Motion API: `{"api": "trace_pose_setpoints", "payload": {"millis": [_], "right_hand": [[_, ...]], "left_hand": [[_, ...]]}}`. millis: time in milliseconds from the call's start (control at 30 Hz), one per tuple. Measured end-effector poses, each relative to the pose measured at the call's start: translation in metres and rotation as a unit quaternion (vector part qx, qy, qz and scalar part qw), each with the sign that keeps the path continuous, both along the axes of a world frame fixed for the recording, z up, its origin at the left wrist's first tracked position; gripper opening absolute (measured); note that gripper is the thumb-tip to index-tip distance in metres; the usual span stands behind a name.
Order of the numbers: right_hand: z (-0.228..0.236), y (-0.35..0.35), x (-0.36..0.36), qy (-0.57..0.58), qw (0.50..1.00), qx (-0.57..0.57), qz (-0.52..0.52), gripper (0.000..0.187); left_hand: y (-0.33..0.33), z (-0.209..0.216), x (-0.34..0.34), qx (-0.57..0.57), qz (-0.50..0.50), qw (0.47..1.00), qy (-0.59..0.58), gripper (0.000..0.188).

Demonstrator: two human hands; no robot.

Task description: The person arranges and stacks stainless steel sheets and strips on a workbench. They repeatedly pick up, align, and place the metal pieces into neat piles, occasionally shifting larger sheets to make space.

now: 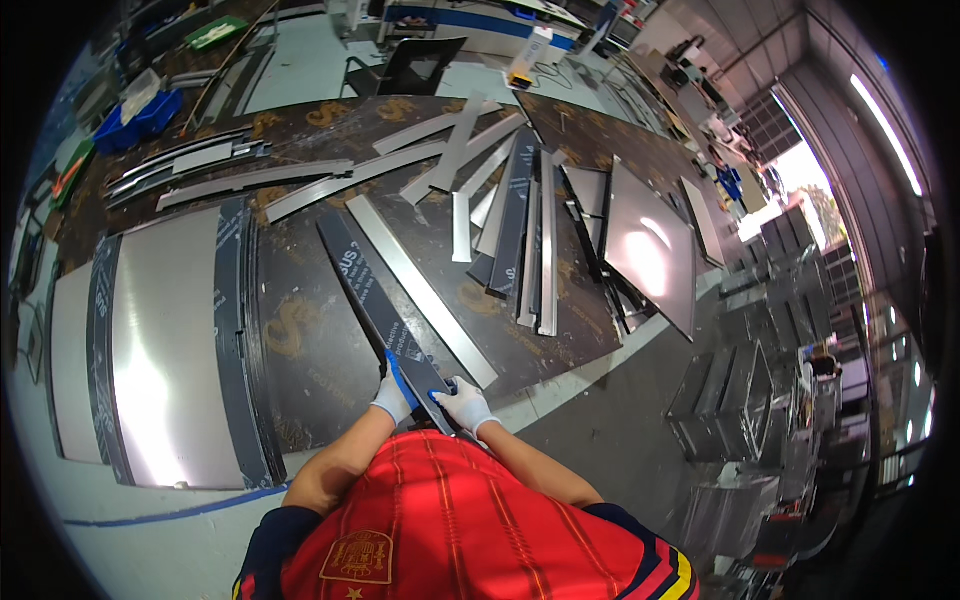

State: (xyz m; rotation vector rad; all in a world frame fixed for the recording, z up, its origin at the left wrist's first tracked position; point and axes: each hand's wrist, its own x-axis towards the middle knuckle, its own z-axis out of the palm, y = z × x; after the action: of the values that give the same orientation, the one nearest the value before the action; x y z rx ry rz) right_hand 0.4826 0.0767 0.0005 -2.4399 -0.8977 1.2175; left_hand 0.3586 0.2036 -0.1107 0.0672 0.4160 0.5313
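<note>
A long metal strip (372,300) covered in dark printed protective film runs away from my body across the worktable (300,330). My left hand (396,392), in a white glove with blue on its palm side, grips the strip's left edge near its close end. On the other edge, my right hand (464,405), gloved the same way, is closed around the strip close to my shirt. Part of the near end is hidden by my hands and body. Just right of the strip lies a bare silver metal strip (425,292).
Large metal panels (165,350) with dark film bands lie at the left. Several narrow metal strips (455,150) overlap toward the far middle. A shiny sheet (650,250) sits at the right edge. Beyond are a black chair (415,70), a blue bin (138,120) and stacked dark metal boxes (725,400).
</note>
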Motion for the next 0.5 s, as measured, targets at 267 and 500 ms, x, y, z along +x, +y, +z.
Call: {"api": "trace_pose_setpoints", "payload": {"millis": [267, 500], "right_hand": [[0.038, 0.007, -0.016, -0.099, 0.993, 0.047, 0.037, 0.049], [0.047, 0.006, -0.025, -0.139, 0.968, 0.148, 0.145, 0.077]], "left_hand": [[0.009, 0.020, -0.005, -0.004, -0.060, 0.939, 0.338, 0.073], [0.028, 0.052, 0.000, -0.032, -0.012, 0.983, 0.178, 0.095]]}}
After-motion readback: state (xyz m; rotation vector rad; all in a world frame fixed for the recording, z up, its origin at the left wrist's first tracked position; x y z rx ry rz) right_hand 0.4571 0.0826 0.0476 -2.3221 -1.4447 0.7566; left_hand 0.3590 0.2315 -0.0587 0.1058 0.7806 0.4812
